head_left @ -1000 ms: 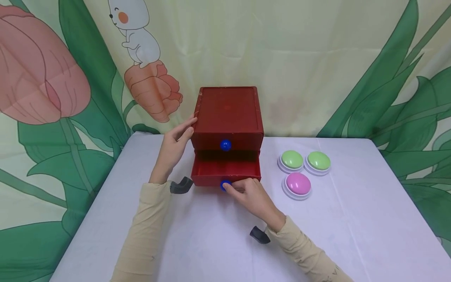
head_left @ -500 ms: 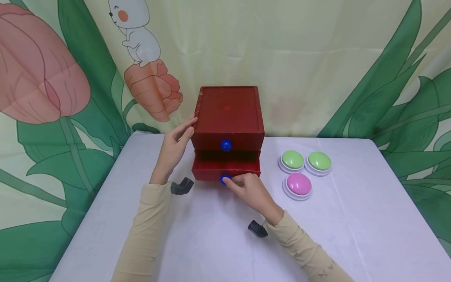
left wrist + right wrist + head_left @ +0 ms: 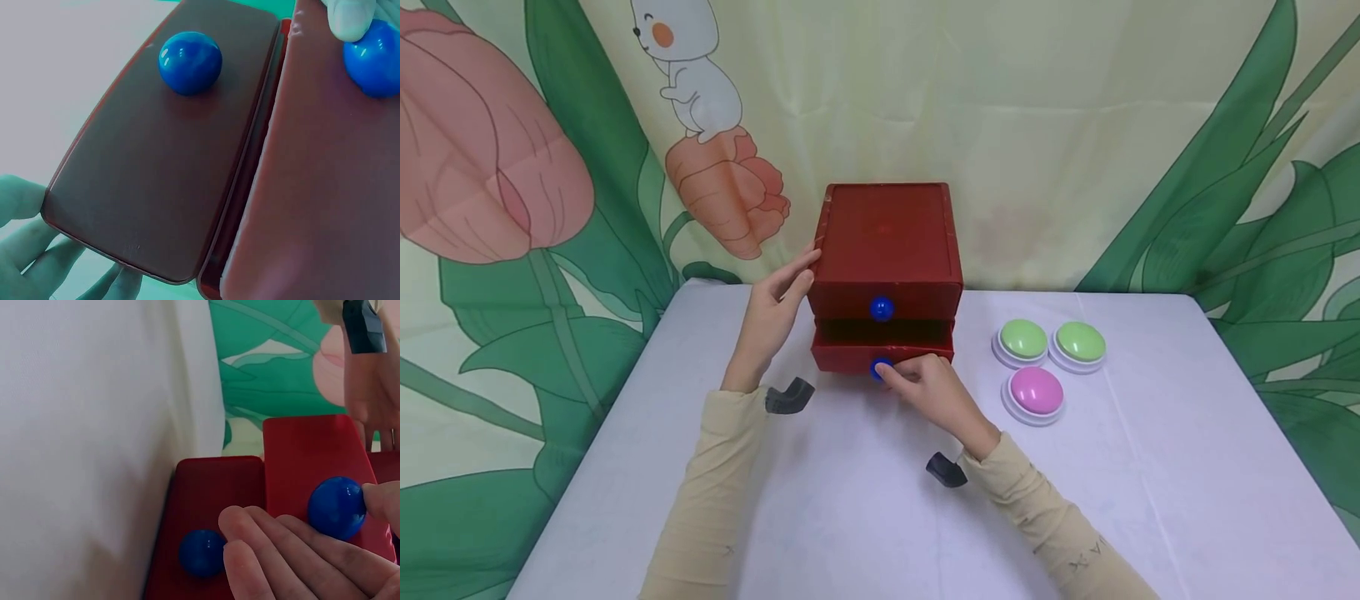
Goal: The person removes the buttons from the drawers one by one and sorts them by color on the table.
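Between your forearms, the white surface (image 3: 850,533) stretches up to the lower drawer (image 3: 844,359). Your right grip (image 3: 934,393) pinches the lower blue knob (image 3: 877,370); the right wrist view shows thumb and fingers at opposite sides of it, while the head view shows mainly the thumb. The drawer stands partly out, front facing you, long axis left to right. A pink button (image 3: 1036,390) and two green buttons (image 3: 1024,339) stand near, at right. Your left grip (image 3: 771,313) rests, fingers extended, on the red cabinet's (image 3: 883,237) left side, before the curtain (image 3: 1075,167).

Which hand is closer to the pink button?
Right. The right hand, pinching a blue knob, is left of the pink button; the left hand is farther left, touching the red box.
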{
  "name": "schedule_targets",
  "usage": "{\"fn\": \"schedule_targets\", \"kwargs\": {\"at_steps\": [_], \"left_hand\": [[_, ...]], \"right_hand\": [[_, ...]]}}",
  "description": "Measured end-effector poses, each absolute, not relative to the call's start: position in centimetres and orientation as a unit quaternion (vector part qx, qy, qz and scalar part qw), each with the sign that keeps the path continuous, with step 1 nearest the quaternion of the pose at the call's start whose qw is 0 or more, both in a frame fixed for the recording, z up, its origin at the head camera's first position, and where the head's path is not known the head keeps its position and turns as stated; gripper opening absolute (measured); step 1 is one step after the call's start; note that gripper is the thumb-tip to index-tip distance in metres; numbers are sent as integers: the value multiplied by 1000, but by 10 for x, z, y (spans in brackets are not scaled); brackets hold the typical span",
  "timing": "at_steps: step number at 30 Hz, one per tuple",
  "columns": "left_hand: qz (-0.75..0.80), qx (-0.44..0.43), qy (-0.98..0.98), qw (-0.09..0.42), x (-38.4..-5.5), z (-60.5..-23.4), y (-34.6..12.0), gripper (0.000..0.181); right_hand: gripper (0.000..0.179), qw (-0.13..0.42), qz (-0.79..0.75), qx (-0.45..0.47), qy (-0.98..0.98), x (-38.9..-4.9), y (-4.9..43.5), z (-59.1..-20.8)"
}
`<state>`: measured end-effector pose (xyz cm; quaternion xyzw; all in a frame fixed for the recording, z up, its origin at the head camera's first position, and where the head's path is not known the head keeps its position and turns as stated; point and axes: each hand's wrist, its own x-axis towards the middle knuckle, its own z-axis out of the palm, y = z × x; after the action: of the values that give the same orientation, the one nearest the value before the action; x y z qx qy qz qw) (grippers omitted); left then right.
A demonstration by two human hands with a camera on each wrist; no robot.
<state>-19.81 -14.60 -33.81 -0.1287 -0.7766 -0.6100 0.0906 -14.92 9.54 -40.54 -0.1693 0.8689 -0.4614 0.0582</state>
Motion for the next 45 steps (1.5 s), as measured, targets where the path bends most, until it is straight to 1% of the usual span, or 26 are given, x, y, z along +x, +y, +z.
{"fn": "schedule_targets", "kwargs": {"at_steps": [11, 17, 22, 45], "left_hand": [[-605, -133, -780, 93, -198, -339, -146, 42], [-602, -138, -781, 99, -199, -340, -147, 41], [-600, -136, -782, 99, -200, -342, -148, 41], [-603, -137, -780, 99, -200, -342, -146, 41]], "right_hand": [[35, 62, -485, -153, 859, -158, 93, -405], [40, 73, -496, -140, 854, -163, 92, -406], [43, 72, -502, -138, 851, -166, 91, -408], [41, 70, -538, -125, 831, -180, 89, -410]]}}
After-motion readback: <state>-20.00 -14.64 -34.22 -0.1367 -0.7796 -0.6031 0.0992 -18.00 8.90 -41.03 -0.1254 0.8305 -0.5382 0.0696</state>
